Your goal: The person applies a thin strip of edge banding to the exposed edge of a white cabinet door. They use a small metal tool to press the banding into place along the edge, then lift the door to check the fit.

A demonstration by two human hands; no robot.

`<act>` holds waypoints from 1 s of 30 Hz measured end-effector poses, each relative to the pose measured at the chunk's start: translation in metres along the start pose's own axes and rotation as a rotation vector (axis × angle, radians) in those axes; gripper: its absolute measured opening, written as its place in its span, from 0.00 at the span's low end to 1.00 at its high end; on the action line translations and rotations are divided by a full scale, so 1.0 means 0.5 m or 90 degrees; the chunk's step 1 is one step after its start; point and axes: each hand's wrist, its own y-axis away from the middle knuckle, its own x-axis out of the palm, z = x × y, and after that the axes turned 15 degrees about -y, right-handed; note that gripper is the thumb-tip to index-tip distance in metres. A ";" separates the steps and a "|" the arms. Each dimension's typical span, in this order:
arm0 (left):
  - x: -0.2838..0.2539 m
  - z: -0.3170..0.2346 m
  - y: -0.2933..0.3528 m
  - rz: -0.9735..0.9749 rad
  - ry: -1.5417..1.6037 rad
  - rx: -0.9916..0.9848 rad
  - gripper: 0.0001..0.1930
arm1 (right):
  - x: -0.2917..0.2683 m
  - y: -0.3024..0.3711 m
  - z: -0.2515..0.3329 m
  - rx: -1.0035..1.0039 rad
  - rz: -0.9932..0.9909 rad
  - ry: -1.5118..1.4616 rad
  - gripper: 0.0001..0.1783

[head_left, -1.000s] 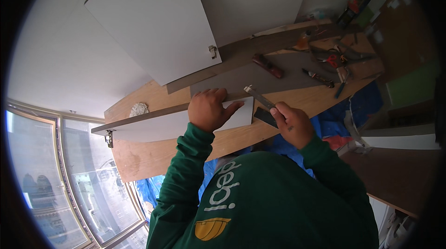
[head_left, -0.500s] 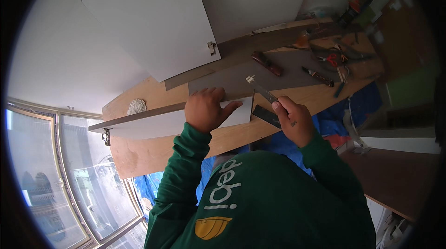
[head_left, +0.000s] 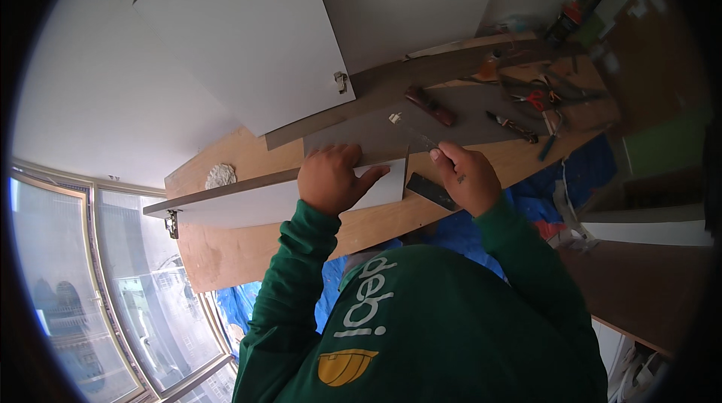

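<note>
- Two bare hands are in view; the left hand (head_left: 329,179) is closed over the white board (head_left: 256,209), its fingers folded across the brown top edge and its thumb lying along the white face. The fingertips are hidden.
- The board stands on edge on the wooden table (head_left: 301,234), directly under the left fingers. Its long axis runs sideways, from a metal hinge (head_left: 172,224) well to their left to a square end just right of the thumb.
- The right hand (head_left: 470,179) is closed on a flat strip (head_left: 417,134), slightly blurred, which slants from those fingers leftward and away from the person to a pale lump (head_left: 395,118) at its tip.
- From the right fingers, the board's end lies to the left, near but apart; the left hand is the nearer one, touching it.
- A dark block (head_left: 431,192) lies just nearer the person than the right fingers, partly covered by that hand; a red-brown tool (head_left: 431,106) lies beyond them.
- Pale lettering (head_left: 368,298) and a yellow helmet shape (head_left: 346,368) mark the green sweatshirt (head_left: 451,313) below the fingers; no label can be read on board or strip.
</note>
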 end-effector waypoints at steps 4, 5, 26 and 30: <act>-0.001 0.001 -0.002 0.020 -0.016 -0.001 0.32 | -0.022 0.036 0.019 0.046 0.014 -0.071 0.19; -0.002 0.001 0.000 0.036 -0.014 -0.007 0.32 | -0.023 0.049 0.022 0.066 0.025 -0.085 0.19; -0.008 -0.004 0.001 0.036 -0.001 -0.007 0.31 | 0.015 -0.044 -0.037 0.060 0.072 0.042 0.13; -0.014 -0.005 0.004 0.073 -0.008 -0.030 0.31 | 0.007 -0.023 -0.077 0.139 0.011 -0.034 0.17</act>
